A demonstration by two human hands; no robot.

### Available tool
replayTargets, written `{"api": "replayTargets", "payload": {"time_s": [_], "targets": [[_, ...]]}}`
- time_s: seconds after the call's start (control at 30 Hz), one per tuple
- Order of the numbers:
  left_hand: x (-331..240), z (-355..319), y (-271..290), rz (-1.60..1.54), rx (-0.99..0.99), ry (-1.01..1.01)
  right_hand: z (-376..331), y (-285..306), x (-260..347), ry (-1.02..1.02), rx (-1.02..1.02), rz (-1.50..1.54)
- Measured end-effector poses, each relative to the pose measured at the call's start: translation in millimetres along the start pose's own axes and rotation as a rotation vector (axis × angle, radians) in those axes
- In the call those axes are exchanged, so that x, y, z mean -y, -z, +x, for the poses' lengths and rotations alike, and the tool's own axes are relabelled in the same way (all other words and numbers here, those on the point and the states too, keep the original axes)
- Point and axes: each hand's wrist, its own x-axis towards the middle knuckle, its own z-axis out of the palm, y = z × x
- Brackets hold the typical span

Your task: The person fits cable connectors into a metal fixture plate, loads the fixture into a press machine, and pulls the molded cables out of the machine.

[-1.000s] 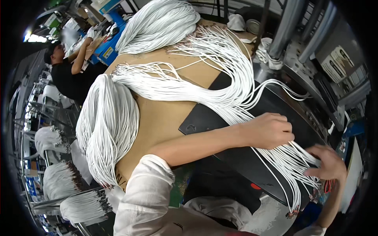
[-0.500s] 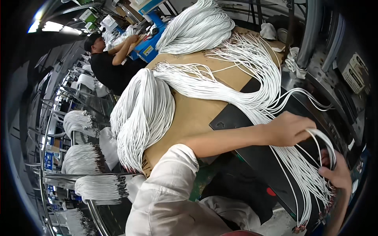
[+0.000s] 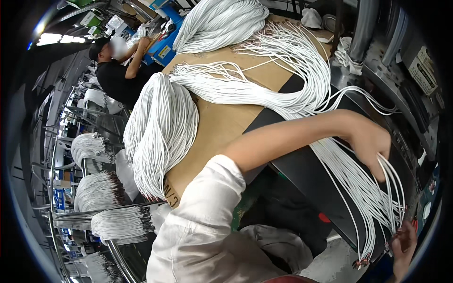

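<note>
My left hand point(image 3: 369, 141) is closed on a few white cables point(image 3: 391, 181), which bend over and hang down from its fingers. Under that arm, a long bundle of white cables point(image 3: 342, 172) runs across a black board point(image 3: 302, 167), its stripped or terminal-tipped ends fanned out at the lower right. Beside those ends is my right hand point(image 3: 404, 246), fingers loosely curled and apart, with nothing visible in them. Whether its fingertips touch the cable tips I cannot tell.
Thick white cable hanks point(image 3: 163, 129) lie on brown cardboard point(image 3: 222, 122). More cable bundles point(image 3: 120, 224) hang over metal rails at left. A person in black point(image 3: 120, 78) works by a blue machine point(image 3: 166, 49). Metal posts point(image 3: 363, 33) stand at right.
My right hand has let go of the looped cables and moved down towards the cable ends. My left hand has shifted slightly right, still holding its few cables. The view has shifted a little.
</note>
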Motion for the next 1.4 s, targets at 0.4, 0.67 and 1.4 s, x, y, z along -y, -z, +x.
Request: {"api": "replayTargets", "payload": {"time_s": [0.4, 0.67, 1.4], "targets": [[-11, 119, -96, -0.969, -0.339, -0.033, 122, -33, 66, 0.361, 0.155, 0.344], [42, 85, -75, -1.068, -0.329, -0.106, 196, -46, 45, 0.42, -0.381, -0.784], [5, 70, -55, -0.972, -0.399, 0.312, 155, -85, 79, 0.107, -0.116, 0.608]]}}
